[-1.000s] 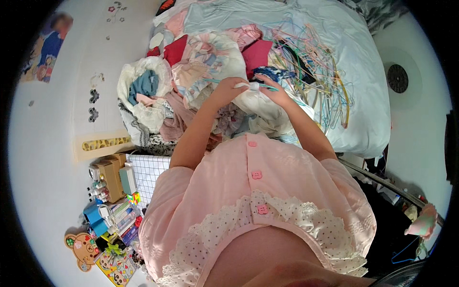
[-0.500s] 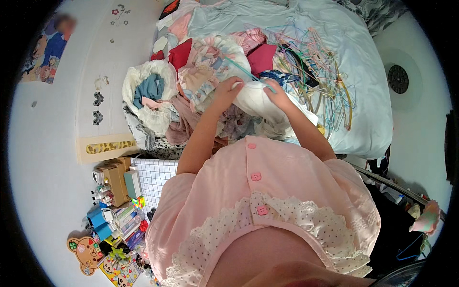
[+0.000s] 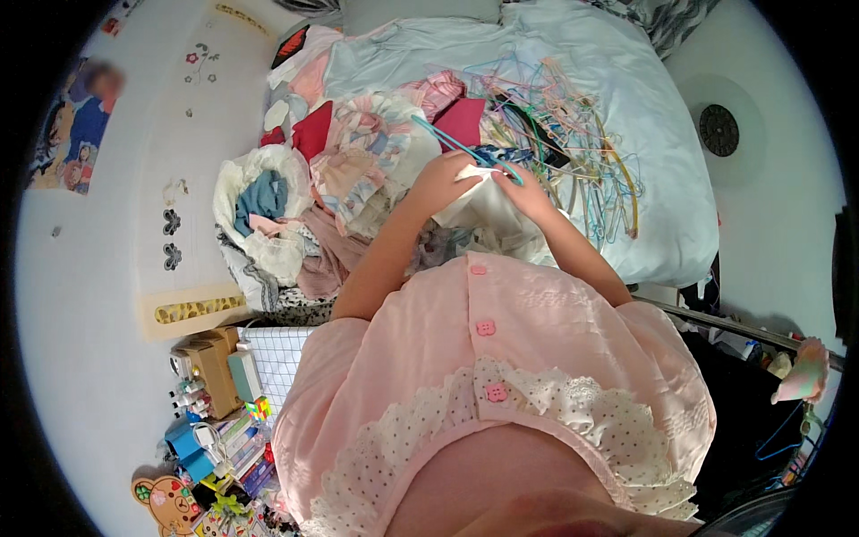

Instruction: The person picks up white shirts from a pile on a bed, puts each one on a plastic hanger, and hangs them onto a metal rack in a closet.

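A white garment [image 3: 483, 208] hangs between my two hands near the front edge of the bed. My left hand [image 3: 445, 186] is closed on the garment's upper edge. A teal clothes hanger [image 3: 445, 137] slants from above my left hand down to my right hand [image 3: 530, 196]. The right fingers are closed round the hanger's end and the garment's edge beside it. Folds of cloth hide part of the hanger and some fingertips. Just left of the garment lies a frilled pastel garment [image 3: 344, 170], apart from my hands.
A tangle of coloured hangers [image 3: 591, 152] covers the bed's right part. Heaped clothes include a red piece [image 3: 312, 131] and a dark pink piece [image 3: 462, 123]. At left stands a white bag [image 3: 234, 183] with blue cloth inside. Boxes [image 3: 213, 362] and books sit beside a gridded surface [image 3: 273, 358].
My hands have come closer together at the garment's upper edge. The teal hanger now shows more of its length above them. The whole view has shifted slightly.
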Action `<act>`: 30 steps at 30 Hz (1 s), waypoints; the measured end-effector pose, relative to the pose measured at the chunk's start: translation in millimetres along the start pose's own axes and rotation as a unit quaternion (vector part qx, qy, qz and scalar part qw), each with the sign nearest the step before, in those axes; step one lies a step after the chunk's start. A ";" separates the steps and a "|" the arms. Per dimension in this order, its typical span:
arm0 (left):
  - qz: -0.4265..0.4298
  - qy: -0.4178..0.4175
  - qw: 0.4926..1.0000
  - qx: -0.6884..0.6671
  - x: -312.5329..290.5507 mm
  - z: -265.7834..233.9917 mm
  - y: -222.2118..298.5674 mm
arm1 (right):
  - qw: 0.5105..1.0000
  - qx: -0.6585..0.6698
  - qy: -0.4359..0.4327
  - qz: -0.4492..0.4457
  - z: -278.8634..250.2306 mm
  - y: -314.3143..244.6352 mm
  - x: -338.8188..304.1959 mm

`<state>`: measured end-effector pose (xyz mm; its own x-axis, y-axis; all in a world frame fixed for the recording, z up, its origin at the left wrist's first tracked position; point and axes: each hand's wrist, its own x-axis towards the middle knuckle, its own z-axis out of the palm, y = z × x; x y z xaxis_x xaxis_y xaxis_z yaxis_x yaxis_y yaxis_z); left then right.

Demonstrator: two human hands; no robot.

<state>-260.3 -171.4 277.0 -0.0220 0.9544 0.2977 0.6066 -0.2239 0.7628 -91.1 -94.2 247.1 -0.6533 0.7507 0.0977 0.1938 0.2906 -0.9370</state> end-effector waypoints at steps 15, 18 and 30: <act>-0.031 -0.018 0.931 -0.364 24.7 -35.9 39.5 | 0.959 -0.011 -0.283 0.027 -56.6 0.2 33.8; -0.047 0.019 0.913 -0.404 20.9 -53.2 40.2 | 0.894 -0.229 -0.381 -0.054 -81.7 6.4 44.1; -0.100 -0.155 0.983 0.012 34.7 -38.7 40.5 | 0.962 -0.189 -0.159 -0.120 -191.9 5.7 39.7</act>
<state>-267.3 -155.0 340.5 0.0980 0.9940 -0.0481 0.6336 -0.0250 0.7732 24.5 51.1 309.9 -0.8913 0.4336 0.1325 0.2225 0.6730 -0.7054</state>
